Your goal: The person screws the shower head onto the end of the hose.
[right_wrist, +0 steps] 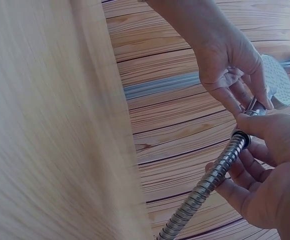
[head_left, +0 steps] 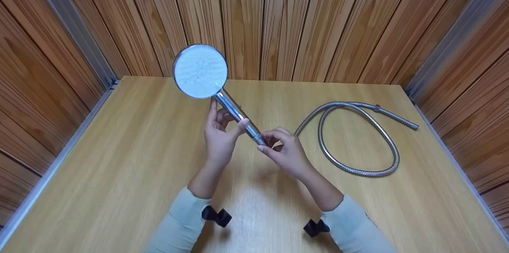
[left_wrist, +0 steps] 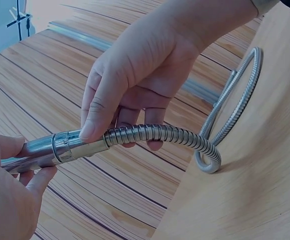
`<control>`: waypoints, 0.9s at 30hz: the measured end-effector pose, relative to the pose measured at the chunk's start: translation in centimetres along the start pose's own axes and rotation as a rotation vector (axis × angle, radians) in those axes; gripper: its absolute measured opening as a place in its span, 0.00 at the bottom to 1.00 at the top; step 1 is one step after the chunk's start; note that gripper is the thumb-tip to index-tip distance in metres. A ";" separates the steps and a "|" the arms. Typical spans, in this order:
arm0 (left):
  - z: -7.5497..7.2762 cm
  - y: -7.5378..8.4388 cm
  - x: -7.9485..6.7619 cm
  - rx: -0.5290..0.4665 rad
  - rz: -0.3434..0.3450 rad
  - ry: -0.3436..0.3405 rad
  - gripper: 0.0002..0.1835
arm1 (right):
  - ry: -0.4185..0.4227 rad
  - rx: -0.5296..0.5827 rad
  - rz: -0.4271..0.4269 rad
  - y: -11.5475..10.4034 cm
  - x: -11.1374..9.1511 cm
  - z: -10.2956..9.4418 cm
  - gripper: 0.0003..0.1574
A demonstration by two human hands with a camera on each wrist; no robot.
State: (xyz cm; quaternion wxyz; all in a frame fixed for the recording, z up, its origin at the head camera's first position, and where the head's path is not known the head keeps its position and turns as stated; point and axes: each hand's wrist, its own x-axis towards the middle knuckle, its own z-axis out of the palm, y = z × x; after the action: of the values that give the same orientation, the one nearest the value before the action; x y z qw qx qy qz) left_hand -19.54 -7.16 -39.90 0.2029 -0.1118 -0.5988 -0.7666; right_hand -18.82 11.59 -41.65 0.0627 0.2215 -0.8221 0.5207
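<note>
A chrome shower head (head_left: 201, 71) with a round, pale spray face is held up above the table, its handle (head_left: 234, 109) slanting down to the right. My left hand (head_left: 221, 140) grips that handle, thumb across the front and fingers behind. At the handle's lower end, my right hand (head_left: 287, 152) pinches the metal end fitting (left_wrist: 87, 145) of a flexible shower hose (left_wrist: 155, 133). The fitting meets the handle end in line; how far they are joined cannot be told. In the right wrist view the ribbed hose (right_wrist: 205, 190) runs down past the curled right fingers.
The rest of the hose (head_left: 391, 145) lies in a loop on the right of the wooden table (head_left: 119, 173), its free end (head_left: 413, 126) near the right edge. Wood-plank walls (head_left: 278, 22) stand behind and at both sides. Black wrist mounts (head_left: 216, 216) hang by the sleeves.
</note>
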 end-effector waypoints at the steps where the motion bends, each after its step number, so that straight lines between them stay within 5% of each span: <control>1: 0.0 0.0 0.0 -0.003 0.000 0.001 0.49 | -0.003 0.005 -0.002 0.0 0.0 0.0 0.18; 10: 0.1 0.0 0.1 -0.003 -0.002 0.015 0.50 | -0.048 0.042 -0.003 -0.1 -0.1 -0.2 0.19; 17: 0.3 0.0 0.0 -0.017 -0.005 -0.008 0.50 | 0.008 0.013 0.016 -0.1 -0.1 -0.2 0.23; 27: 0.3 0.1 0.0 -0.016 -0.006 -0.020 0.50 | -0.013 0.040 0.057 0.0 -0.1 -0.3 0.16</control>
State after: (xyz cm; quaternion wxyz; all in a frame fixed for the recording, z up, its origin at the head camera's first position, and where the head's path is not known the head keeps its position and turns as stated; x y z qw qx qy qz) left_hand -19.46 -6.92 -39.72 0.1936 -0.1190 -0.5949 -0.7710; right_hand -18.80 11.86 -41.53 0.0381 0.2025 -0.8180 0.5371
